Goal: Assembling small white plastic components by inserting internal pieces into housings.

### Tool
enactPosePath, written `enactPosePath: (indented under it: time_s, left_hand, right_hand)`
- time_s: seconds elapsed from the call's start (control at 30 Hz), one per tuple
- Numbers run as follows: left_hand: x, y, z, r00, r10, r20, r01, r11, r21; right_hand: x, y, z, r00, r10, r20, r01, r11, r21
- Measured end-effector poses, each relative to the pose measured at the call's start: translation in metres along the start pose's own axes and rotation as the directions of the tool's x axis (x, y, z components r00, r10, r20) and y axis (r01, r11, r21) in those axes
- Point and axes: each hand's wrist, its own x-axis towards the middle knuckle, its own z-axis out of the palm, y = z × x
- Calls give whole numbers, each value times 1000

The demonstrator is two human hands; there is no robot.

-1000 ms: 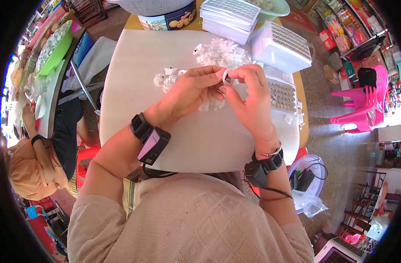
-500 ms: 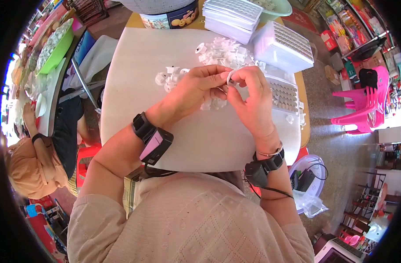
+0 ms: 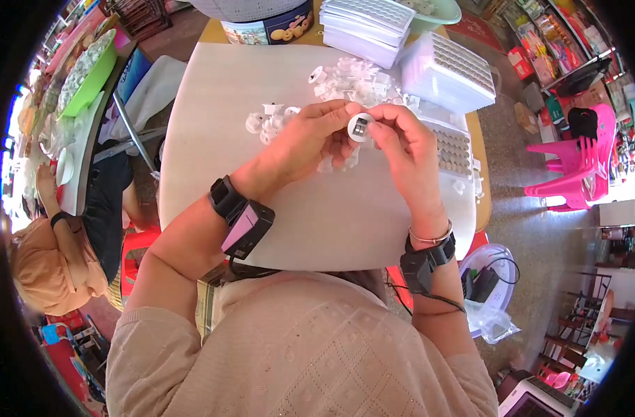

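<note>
Between the fingertips of both hands is a small round white plastic part (image 3: 360,128), its face with dark rectangular slots turned up toward me. My left hand (image 3: 307,142) pinches it from the left, fingers curled underneath. From the other side my right hand (image 3: 408,146) grips its edge with thumb and forefinger. A heap of similar white plastic parts (image 3: 352,78) lies just beyond my hands. A smaller cluster of white parts (image 3: 269,125) sits by my left hand, and a few more show under the fingers. Right of my right hand is a tray of round grey pieces (image 3: 454,153).
White trays are stacked at the back (image 3: 366,28) and back right (image 3: 448,73) of the white tabletop (image 3: 220,97). A printed tub (image 3: 269,28) stands at the far edge. On the left, another person (image 3: 60,257) sits by a side table with a green basin (image 3: 92,80).
The white part has turned from edge-on to face-up, showing its slots. My right hand has shifted slightly right and its wrist has rotated. My left hand has barely moved.
</note>
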Motion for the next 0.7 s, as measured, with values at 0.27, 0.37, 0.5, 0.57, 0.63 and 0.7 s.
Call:
enactPosePath:
  time_s: [0.27, 0.37, 0.5, 0.57, 0.63, 0.7]
  left_hand:
    - [-5, 7, 21, 989, 137, -56, -118, 957, 263]
    - [-4, 7, 15, 989, 146, -17, -139, 964, 226]
    - [6, 1, -2, 972, 128, -197, -141, 988, -57]
    - [6, 0, -7, 953, 205, -224, -243, 957, -160]
    - [5, 3, -7, 956, 216, -197, -244, 961, -129]
    - [3, 4, -5, 956, 211, -204, -237, 965, -109]
  right_hand:
    - [4, -1, -7, 924, 374, -75, -332, 885, 326]
    - [3, -4, -6, 930, 368, -9, -348, 887, 304]
    - [4, 8, -5, 971, 203, -122, -207, 978, -14]
    - [2, 17, -5, 990, 27, -139, -64, 962, -267]
    - [0, 22, -9, 996, -43, 83, 85, 788, -610]
    - [0, 21, -8, 991, -63, 117, 125, 743, -658]
